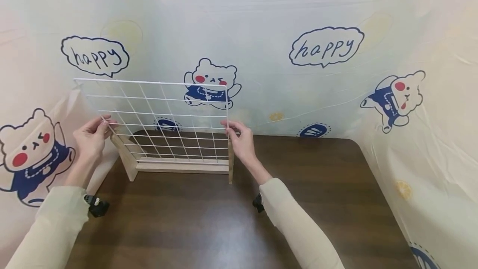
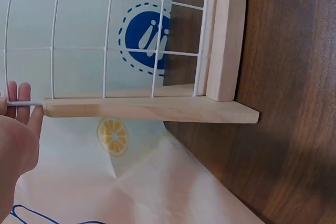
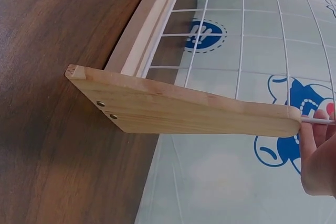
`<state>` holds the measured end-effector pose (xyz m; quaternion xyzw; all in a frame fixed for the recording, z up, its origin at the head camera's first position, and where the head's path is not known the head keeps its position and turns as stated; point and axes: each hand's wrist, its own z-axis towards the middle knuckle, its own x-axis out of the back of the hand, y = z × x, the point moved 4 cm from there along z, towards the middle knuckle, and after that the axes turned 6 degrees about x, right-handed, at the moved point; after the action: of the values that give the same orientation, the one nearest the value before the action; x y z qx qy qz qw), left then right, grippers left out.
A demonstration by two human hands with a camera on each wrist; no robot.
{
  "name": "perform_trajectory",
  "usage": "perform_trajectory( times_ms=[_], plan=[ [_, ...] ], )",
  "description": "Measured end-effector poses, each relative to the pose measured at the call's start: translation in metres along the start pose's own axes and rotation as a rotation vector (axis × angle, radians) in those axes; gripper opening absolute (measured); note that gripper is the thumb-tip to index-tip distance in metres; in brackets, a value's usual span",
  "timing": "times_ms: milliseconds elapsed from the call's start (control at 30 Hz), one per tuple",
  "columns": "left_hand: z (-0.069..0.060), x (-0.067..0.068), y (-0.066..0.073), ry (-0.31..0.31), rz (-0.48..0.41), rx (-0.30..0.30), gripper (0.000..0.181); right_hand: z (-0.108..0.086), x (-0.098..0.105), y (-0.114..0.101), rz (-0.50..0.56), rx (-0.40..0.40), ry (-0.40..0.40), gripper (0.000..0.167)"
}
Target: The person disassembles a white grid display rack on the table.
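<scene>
A white wire grid panel (image 1: 164,115) stands upright in a pale wooden stand (image 1: 183,168) on the table. My left hand (image 1: 91,134) pinches the panel's left edge wire just above the stand's left side board (image 1: 125,157). On the other side, my right hand (image 1: 240,136) pinches the right edge wire just above the right side board (image 3: 184,103). Two screw heads show on that board in the right wrist view. The panel's lower edge meets the stand's crossbar (image 2: 226,35); whether it sits in a groove there I cannot tell.
The stand is on the left, near the back edge of a dark brown wooden table (image 1: 298,194). Behind and beside the table hangs a pale printed sheet (image 1: 261,20) with cartoon bears and lettering.
</scene>
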<state>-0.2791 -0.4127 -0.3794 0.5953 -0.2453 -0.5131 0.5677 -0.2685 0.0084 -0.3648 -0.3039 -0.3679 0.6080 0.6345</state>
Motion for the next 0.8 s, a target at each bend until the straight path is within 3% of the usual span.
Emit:
perform_trajectory(
  times_ms=[200, 333, 567, 800],
  plan=[
    [-0.001, -0.005, 0.003, -0.023, -0.016, 0.011, 0.018, 0.002, -0.003, 0.031, 0.022, -0.007, 0.008, 0.019],
    [-0.003, -0.004, 0.005, -0.02, -0.007, 0.0, 0.019, 0.003, -0.005, 0.033, 0.073, -0.004, 0.007, 0.02],
    [-0.001, -0.002, 0.007, -0.039, -0.049, -0.002, 0.021, 0.005, -0.006, 0.028, 0.148, 0.004, -0.007, 0.022],
    [-0.001, -0.008, 0.015, -0.086, -0.132, -0.019, 0.02, 0.01, -0.001, 0.001, 0.204, 0.016, -0.03, 0.022]
  ],
)
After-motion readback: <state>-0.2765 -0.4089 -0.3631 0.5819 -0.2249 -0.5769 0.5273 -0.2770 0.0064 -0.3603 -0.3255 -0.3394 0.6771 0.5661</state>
